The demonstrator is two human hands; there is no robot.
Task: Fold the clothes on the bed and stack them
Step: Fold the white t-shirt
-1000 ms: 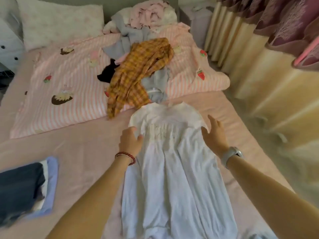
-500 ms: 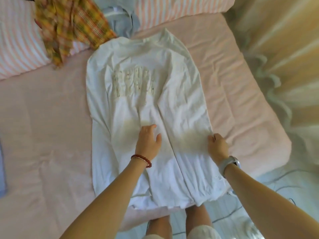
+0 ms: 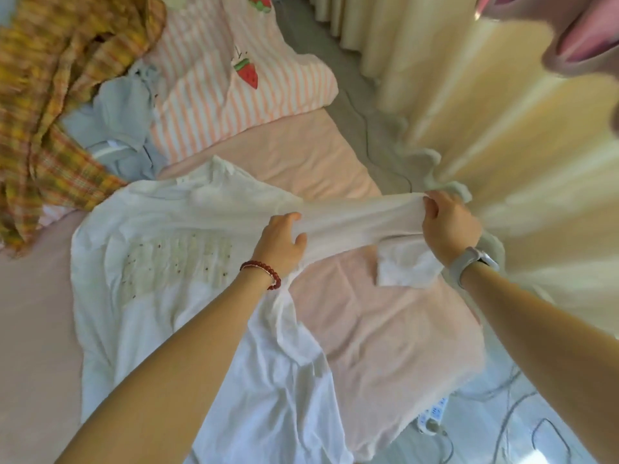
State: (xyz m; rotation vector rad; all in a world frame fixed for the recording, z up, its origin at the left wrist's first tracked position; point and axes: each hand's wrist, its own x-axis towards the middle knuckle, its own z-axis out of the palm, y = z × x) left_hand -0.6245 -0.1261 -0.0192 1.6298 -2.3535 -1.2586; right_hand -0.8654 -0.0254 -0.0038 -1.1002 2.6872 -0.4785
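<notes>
White shirt (image 3: 160, 262) lies flat on the pink bed (image 3: 385, 329), long axis running from near edge toward the far pile, collar end away. Its right sleeve is pulled out sideways, taut. Left hand (image 3: 281, 246) grips the sleeve near the shoulder; right hand (image 3: 447, 226) pinches the cuff end. Beyond the shirt: plaid garment (image 3: 50, 105), pale blue garment (image 3: 117, 128), striped quilt (image 3: 234, 85). Cream curtain (image 3: 502, 112) right of the shirt.

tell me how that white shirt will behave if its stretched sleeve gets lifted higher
Likely floppy: the white shirt lies creased on the pink sheet, and its sleeve is taut only between the left hand and right hand. It looks thin, so probably light. The body may drag along rather than stay flat.
</notes>
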